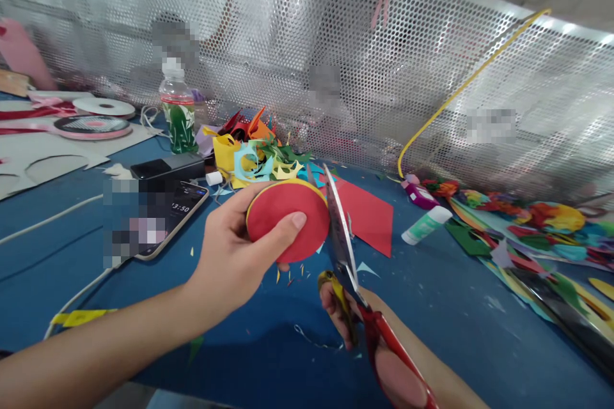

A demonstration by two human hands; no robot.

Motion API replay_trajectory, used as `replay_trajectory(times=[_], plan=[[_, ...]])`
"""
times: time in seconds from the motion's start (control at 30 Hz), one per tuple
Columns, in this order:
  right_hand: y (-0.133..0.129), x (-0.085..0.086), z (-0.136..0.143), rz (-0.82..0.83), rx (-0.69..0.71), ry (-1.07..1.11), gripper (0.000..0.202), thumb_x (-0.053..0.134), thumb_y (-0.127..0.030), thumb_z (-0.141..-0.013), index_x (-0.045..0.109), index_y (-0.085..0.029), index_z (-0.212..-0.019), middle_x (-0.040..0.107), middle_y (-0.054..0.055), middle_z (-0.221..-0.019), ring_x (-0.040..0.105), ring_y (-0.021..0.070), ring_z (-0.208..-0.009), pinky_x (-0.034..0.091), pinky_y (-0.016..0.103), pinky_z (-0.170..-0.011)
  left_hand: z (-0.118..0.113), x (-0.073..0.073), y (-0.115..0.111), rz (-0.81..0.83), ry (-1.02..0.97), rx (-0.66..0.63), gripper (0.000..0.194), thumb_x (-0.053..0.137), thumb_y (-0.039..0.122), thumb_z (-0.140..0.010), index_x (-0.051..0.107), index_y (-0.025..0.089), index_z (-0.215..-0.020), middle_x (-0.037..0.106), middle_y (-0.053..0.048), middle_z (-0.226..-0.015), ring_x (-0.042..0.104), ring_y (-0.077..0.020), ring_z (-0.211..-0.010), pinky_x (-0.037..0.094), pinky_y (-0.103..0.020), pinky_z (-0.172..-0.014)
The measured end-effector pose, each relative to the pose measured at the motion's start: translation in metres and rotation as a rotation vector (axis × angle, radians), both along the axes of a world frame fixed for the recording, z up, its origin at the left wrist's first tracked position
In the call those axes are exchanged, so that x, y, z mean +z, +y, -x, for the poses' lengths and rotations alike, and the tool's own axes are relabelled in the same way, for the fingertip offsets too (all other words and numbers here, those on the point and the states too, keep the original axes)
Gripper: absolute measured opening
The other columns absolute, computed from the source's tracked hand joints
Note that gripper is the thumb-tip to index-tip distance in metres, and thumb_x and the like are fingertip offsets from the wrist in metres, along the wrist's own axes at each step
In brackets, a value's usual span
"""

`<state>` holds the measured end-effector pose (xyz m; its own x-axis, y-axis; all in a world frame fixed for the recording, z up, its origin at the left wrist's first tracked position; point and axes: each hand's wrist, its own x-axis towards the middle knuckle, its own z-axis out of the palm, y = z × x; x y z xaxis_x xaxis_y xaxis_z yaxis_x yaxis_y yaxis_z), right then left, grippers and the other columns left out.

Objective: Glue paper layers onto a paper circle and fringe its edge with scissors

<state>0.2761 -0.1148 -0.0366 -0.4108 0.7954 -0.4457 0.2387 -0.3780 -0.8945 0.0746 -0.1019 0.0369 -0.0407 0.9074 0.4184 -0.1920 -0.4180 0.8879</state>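
Your left hand (235, 249) is pinching a red paper circle (273, 204). Your thumb lies flat on the front, and your other fingers are tucked behind it. A bit of yellow paper (288, 181) peeks out along the circle's top and left edge.

Your right hand (341, 313) is curled around the handles of the scissors (343, 236), which are red and yellow. The blades point up and away from you, a little apart, right by the circle's right edge. You cannot tell from here if they touch the paper.

Past your right hand, a red sheet (369, 214) lies on the blue table (259, 358). To the right of that hand and farther off is a glue stick (426, 225), with a purple thing (421, 193) just behind it.

To the left of your left hand is a phone (180, 211). Beyond that hand sits a heap of bright paper scraps (252, 156), with a green bottle (180, 118) beside it on the left.
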Motion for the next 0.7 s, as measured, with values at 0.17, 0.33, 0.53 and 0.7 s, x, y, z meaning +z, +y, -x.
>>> replay_trajectory(times=[0.17,0.33,0.53,0.7], plan=[[0.001,0.0,0.002,0.056,-0.015,-0.003,0.05,0.049,-0.071,-0.075,0.05,-0.021,-0.07,0.038,-0.006,-0.049,0.036,0.0074,-0.04,0.031,0.02,-0.038,0.0,-0.003,0.0,-0.001,-0.008,0.03,0.02,0.074,0.032,-0.076,0.067,0.021,-0.091,0.067,0.003,-0.068,0.06,-0.0099,-0.043,0.052,-0.016,-0.033],[-0.017,0.015,0.001,-0.064,-0.07,0.033,0.049,0.051,-0.068,-0.077,0.056,-0.02,-0.084,0.042,-0.004,-0.063,0.038,0.0076,-0.052,0.037,0.021,-0.049,-0.002,-0.003,-0.001,-0.001,-0.05,0.057,0.024,0.073,0.033,-0.076,0.064,0.02,-0.095,0.07,0.001,-0.072,0.065,-0.0132,-0.05,0.054,-0.018,-0.035],[-0.024,0.032,0.001,-0.175,0.015,-0.027,0.039,0.054,-0.058,-0.08,0.058,-0.02,-0.09,0.044,-0.002,-0.067,0.039,0.0089,-0.059,0.039,0.022,-0.058,-0.004,-0.001,-0.002,-0.032,-0.079,0.107,0.023,0.074,0.029,-0.075,0.06,0.021,-0.092,0.069,0.003,-0.068,0.065,-0.0127,-0.047,0.056,-0.018,-0.035],[-0.021,0.026,0.004,-0.051,-0.085,-0.032,0.037,0.041,-0.053,-0.088,0.057,-0.02,-0.083,0.041,-0.003,-0.064,0.038,0.0081,-0.053,0.038,0.022,-0.054,-0.005,0.0,-0.005,-0.033,-0.055,0.135,0.024,0.075,0.027,-0.073,0.057,0.021,-0.089,0.069,0.004,-0.065,0.064,-0.012,-0.044,0.055,-0.018,-0.034]])
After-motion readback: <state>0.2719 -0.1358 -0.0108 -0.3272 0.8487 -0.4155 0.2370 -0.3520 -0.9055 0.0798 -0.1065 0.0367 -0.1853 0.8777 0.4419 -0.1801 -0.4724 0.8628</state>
